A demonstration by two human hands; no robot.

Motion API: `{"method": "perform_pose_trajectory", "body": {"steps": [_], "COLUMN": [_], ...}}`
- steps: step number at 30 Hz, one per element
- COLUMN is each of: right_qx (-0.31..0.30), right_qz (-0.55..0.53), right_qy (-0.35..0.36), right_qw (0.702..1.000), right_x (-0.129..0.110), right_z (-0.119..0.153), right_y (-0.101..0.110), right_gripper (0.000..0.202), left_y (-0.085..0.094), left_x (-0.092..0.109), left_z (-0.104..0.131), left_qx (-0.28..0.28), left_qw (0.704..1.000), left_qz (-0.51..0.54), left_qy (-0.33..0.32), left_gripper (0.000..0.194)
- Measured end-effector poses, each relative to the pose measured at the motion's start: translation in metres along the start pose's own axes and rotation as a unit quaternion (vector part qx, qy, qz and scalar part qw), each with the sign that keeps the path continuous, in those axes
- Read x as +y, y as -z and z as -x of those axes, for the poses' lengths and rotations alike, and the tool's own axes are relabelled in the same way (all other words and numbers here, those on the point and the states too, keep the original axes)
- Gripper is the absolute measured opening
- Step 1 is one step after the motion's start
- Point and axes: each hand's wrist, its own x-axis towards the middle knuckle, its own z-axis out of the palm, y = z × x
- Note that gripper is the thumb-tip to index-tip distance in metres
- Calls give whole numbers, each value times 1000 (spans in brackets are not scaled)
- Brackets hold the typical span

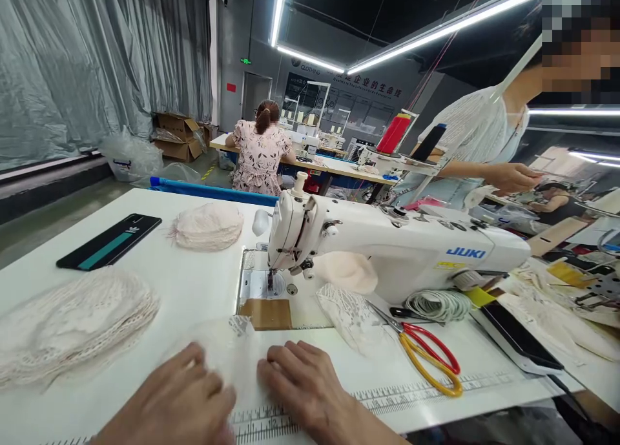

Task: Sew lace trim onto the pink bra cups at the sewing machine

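A sheer white lace piece (225, 345) lies on the table in front of the sewing machine's needle area, partly smeared by motion. My left hand (169, 393) has its fingers curled in on the near left side of this lace; its fingertips are hidden. At the lace's right edge, my right hand (307, 383) presses down with bent fingers closed together. The white sewing machine (368, 245) stands just beyond both hands, its presser foot (270, 280) over the metal plate. Another patterned lace piece (351, 316) and a cream cup-shaped piece (349, 272) lie under the machine's arm.
Left are stacked lace pieces (77, 322), a smaller stack (208, 227) and a dark phone (109, 241). Right lie red-and-yellow-handled scissors (431, 358), a coiled cord (438, 305) and a black-topped device (518, 335). A printed ruler (387, 396) edges the table. Co-workers are beyond.
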Motion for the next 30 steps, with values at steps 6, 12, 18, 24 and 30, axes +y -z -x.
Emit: {"method": "perform_pose_trajectory", "body": {"steps": [6,12,18,24,30], "right_qx": [43,38,71,45,26], "right_qz": [19,10,-3,-2,-9], "right_qy": [2,2,-1,16,23], "right_qw": [999,999,997,999,999], "right_x": [2,7,20,38,46], "right_z": [6,8,2,-6,-11], "right_y": [-5,1,-1,-1,-2], "right_gripper": [29,28,29,31,33], "left_y": [-1,-17,-4,-17,-13], "left_x": [-15,-37,-56,-64,-65], "left_z": [-66,-59,-64,-64,-67], "left_qx": [-64,-102,-110,-141,-116], "left_qw": [965,950,943,930,927], "left_qz": [254,292,290,288,263], "left_qy": [5,46,121,179,240], "left_gripper": [41,47,31,31,27]}}
